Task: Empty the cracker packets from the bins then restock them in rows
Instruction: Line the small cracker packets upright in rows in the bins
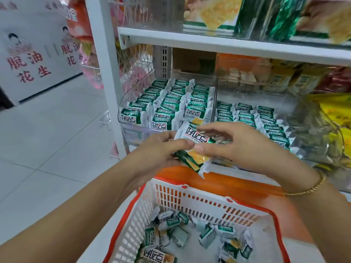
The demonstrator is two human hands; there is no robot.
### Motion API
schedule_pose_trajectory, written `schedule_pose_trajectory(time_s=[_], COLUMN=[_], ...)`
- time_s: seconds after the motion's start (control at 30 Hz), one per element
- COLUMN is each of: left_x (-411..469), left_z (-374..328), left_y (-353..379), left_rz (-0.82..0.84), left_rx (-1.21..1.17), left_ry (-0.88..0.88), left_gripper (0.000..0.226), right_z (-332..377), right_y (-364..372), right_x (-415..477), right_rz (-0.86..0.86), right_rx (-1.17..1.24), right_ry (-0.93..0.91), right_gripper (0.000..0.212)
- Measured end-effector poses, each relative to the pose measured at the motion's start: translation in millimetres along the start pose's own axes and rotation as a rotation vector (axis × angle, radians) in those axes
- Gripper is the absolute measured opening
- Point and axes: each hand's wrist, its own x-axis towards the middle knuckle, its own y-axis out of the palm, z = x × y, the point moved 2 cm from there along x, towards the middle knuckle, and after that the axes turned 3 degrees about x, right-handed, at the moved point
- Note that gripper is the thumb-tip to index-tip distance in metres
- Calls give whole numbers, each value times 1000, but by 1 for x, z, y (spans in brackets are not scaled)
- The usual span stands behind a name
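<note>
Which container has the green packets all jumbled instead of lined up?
The white slatted plastic basket with the orange rim; the left clear shelf bin and the right one hold neat rows.

left grip [157,149]: bare, forearm [76,215] bare | right grip [233,141]: bare, thin gold beaded bracelet [311,187] at wrist

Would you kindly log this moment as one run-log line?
step: restocking; left hand: holds cracker packets; right hand: pinches them too; left bin: three rows; right bin: rows, front hidden; basket: loose packets
</note>
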Motion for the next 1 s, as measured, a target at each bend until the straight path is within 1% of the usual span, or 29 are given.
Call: schedule_pose_trajectory(time_s=[0.03,0.07,0.13,0.2,0.23,0.3,0.33,0.4,0.43,0.47,0.5,0.57,0.63,0.67,0.7,0.77,0.8,0.83,0.9,0.93,1.0], left_x=[2,5,11,15,18,22,22,23,24,24,26,32,38,40,41,42,41,41,41,42,42], left_z=[-5,-10,-18,-25,-28,-33,-35,-35,-34,-31,-27,-17,-9,-8,-7,-6,-6,-6,-7,-7,-7], left_y=[0,-1,-5,-10,-12,-15,-17,-26,-29,-31,-32,-31,-32,-32,-32,-34,-35,-36,-37,-38,-37], left_rz=[2,-5,-35,-66,-84,-165,-244,-446,-517,-545,-537,-472,-415,-402,-397,-397,-398,-398,-393,-390,-382], left_rx=[18,41,72,42,32,91,184,487,661,817,955,1144,1228,1244,1250,1251,1256,1263,1270,1272,1277], left_ry=[40,80,144,184,207,262,299,394,436,474,494,462,397,381,374,376,379,380,377,375,368], left_gripper=[41,44,50,59,61,54,52,55,54,49,43,36,39,41,43,45,46,47,48,48,49], right_z=[2,4,11,16,18,25,29,35,38,42,46,49,51,51,51,52,52,52,48,45,39], right_y=[-10,-17,-23,-28,-29,-36,-40,-47,-50,-49,-47,-38,-34,-33,-33,-36,-38,-41,-49,-53,-57], right_x=[9,17,33,48,55,67,74,88,94,100,104,115,125,131,135,143,146,149,154,157,157], right_rz=[71,148,287,302,293,248,210,124,85,64,72,160,235,269,303,362,375,381,380,373,380], right_rx=[-15,-17,18,28,26,-1,-57,-266,-374,-476,-551,-673,-772,-777,-753,-679,-635,-591,-504,-464,-397], right_ry=[22,38,8,-43,-60,-41,-20,55,101,128,151,212,249,268,290,349,372,386,412,428,481], right_gripper=[78,80,66,53,52,55,56,44,40,41,41,39,39,39,40,51,52,47,24,19,20])
